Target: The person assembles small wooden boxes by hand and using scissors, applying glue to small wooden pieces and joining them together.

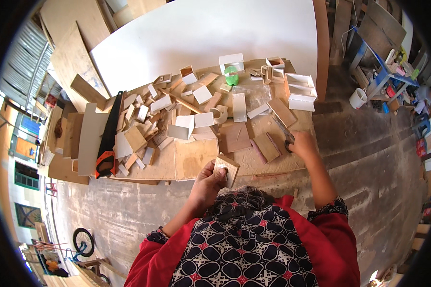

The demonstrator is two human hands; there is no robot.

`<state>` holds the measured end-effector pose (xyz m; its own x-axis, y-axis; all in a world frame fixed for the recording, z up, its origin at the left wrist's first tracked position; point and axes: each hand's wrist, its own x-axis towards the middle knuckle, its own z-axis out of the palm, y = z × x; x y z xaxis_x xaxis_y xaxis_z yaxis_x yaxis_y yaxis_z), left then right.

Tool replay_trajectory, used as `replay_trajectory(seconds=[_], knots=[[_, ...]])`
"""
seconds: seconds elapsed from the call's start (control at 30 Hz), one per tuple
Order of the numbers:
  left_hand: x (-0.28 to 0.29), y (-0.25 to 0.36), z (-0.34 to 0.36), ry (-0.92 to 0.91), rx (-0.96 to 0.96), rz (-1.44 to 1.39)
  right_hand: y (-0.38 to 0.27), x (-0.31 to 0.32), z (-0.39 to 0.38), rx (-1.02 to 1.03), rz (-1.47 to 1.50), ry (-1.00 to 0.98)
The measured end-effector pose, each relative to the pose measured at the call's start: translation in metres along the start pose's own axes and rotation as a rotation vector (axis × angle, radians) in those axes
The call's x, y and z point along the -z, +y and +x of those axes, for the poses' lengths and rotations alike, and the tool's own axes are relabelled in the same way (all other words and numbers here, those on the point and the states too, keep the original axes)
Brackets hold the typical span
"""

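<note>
Left hand (206, 185) pinches wood (231, 168), right hand (302, 143) grips scissors (283, 129)

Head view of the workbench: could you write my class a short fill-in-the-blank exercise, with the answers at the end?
1. The small wooden piece is in the person's ____ hand.
2. The saw has a black blade and a mainly ____ handle.
3. The bucket at the right is coloured ____.

Missing words: left; orange; white.
</note>
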<state>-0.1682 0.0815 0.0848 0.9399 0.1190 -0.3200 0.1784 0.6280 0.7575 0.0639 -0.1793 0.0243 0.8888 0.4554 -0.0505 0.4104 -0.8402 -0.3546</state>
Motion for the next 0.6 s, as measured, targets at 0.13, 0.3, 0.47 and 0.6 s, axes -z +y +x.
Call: replay_trajectory(seconds=[0.13, 0.3, 0.47, 0.6], knots=[[0.005, 0.004, 0.004, 0.046, 0.057, -0.161, 0.001, 0.006, 0.001, 0.035, -0.013, 0.008], [-0.004, 0.01, 0.008, 0.146, 0.146, -0.235, 0.019, 0.005, 0.01, 0.026, 0.007, -0.024], [0.007, 0.002, 0.0, 0.063, 0.01, -0.085, 0.034, 0.027, 0.0, -0.197, 0.807, -0.503], [0.003, 0.001, -0.001, 0.054, -0.019, -0.019, -0.02, 0.039, -0.064, 0.014, 1.315, -0.535]])
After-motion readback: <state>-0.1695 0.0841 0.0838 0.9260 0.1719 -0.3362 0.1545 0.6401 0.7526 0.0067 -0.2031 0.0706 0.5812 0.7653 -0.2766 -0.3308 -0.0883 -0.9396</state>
